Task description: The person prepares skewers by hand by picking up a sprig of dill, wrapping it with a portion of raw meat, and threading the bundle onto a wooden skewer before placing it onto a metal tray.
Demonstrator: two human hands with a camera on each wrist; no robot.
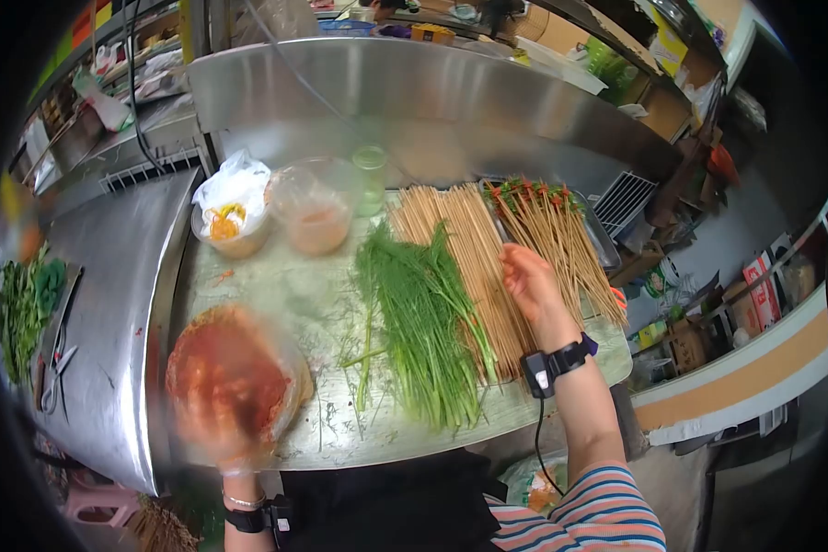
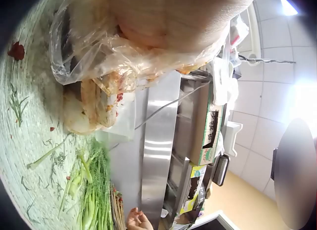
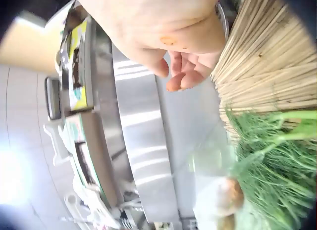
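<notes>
My left hand [image 1: 219, 425], blurred, is over a bowl lined with a clear plastic bag [image 2: 106, 66] and filled with a red, paste-like mixture [image 1: 235, 354]. Its fingers are lost in the blur and, in the left wrist view, hidden behind the palm and bag. My right hand [image 1: 530, 281] hovers over a wide bundle of bare wooden skewers [image 1: 460, 248], its fingers loosely bent with nothing between them [image 3: 185, 71]. Left of that bundle lies a heap of feathery green herb stalks [image 1: 423, 340], partly over the skewers.
Loaded skewers with green and red tips [image 1: 534, 198] rest in a metal tray at the back right. A clear plastic tub [image 1: 315, 216], a bag-topped container [image 1: 233, 216] and a green glass [image 1: 369, 175] stand along the back. Scissors [image 1: 57, 373] lie on the steel counter at left.
</notes>
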